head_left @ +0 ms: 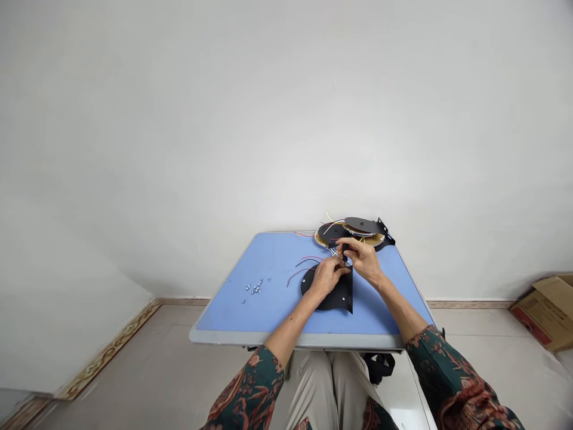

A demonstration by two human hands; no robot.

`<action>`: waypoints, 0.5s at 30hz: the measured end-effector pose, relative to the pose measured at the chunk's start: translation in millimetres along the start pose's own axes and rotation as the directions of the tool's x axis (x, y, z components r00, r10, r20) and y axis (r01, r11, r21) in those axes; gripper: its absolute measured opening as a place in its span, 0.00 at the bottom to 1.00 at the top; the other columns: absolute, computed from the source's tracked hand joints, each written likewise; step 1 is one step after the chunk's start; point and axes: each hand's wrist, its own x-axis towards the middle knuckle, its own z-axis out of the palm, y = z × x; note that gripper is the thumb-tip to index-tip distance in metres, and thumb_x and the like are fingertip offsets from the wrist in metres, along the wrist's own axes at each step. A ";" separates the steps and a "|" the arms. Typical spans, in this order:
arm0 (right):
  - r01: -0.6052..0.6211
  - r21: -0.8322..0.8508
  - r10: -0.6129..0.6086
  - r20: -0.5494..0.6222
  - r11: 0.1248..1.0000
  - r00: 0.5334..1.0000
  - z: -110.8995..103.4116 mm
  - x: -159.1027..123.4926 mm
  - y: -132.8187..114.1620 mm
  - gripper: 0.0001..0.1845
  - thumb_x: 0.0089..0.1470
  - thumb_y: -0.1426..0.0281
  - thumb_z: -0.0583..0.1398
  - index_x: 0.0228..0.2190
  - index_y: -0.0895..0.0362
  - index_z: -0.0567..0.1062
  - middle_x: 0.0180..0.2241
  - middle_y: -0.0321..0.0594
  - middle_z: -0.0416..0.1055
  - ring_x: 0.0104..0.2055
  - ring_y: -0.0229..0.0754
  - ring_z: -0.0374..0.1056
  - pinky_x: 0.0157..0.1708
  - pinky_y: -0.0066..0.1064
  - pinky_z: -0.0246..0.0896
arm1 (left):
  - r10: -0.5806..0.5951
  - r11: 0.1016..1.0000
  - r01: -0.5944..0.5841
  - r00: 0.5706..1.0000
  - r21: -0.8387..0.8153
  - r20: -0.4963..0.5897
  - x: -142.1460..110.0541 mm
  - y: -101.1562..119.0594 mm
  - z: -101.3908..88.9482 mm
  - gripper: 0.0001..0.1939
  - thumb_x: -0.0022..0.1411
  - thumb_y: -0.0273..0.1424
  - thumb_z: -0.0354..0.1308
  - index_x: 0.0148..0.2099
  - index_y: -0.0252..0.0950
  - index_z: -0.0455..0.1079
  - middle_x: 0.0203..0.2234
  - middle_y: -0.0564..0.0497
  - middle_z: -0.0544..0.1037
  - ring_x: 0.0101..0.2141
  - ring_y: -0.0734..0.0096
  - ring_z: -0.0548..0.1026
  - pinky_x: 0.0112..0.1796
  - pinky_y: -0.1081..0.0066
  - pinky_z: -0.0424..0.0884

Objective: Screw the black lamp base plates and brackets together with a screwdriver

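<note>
My right hand [364,260] is closed around a screwdriver [345,251] with a dark handle, held upright with its tip down. Under it lies a black metal plate [333,300], rounded at the left, with a bent-up flange on its right side and bright screws in it. My left hand [326,276] lies over the plate, thumb and fingers pinched together near the screwdriver's tip. What that pinch holds is hidden. Thin red and black wires [305,261] stick out to the left from beside the plate.
Several small shiny screws [256,288] lie loose on the blue tabletop [273,257] at the left. At the back right, black round plates [363,225] with yellowish discs and wires are stacked against the wall. A cardboard box [548,310] sits on the floor at right.
</note>
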 end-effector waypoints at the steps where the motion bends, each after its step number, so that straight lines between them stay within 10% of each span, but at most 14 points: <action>1: -0.004 0.039 0.004 0.011 0.999 1.000 -1.0 -0.2 0.4 0.20 0.56 0.77 0.54 0.47 0.54 0.77 0.36 0.38 0.78 0.36 0.40 0.75 0.41 0.33 0.69 | 0.028 1.000 -0.028 1.000 -0.007 0.005 0.1 -1.0 0.4 0.03 0.61 0.24 0.62 0.34 0.37 0.75 0.33 0.50 0.80 0.38 0.65 0.77 0.43 0.68 0.69; 15: -0.039 -0.096 0.031 -0.085 0.995 0.996 -9.9 2.6 22.5 0.20 0.56 0.72 0.57 0.50 0.52 0.77 0.39 0.39 0.80 0.38 0.43 0.75 0.44 0.37 0.71 | 0.068 0.959 -0.087 0.994 0.270 0.081 0.6 1.2 2.8 0.03 0.65 0.28 0.61 0.39 0.37 0.76 0.38 0.49 0.80 0.42 0.65 0.75 0.47 0.68 0.69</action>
